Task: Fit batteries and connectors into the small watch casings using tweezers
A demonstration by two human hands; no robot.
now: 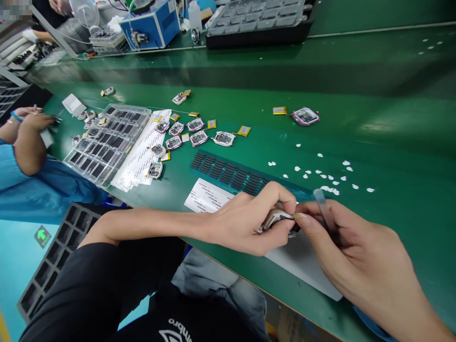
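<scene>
My left hand (261,221) is closed around a small watch-like electronic casing (276,218), white at the edge and mostly covered by the fingers. At its right edge, the thumb and forefinger of my right hand (349,232) are pinched together and touch the casing. A flat, pale translucent tool (323,209) sticks up between the right hand's fingers; its lower end is hidden. Under both hands lies white printed backing paper (206,195). Just beyond them is a green sheet with rows of black strips (228,173).
Several open watch-like units (195,137) with wired yellow battery packs lie ahead to the left. Small white paper bits (324,175) are scattered at right. A clear compartment tray (110,142) separates me from a co-worker's hands (33,118). A blue machine (151,26) stands behind.
</scene>
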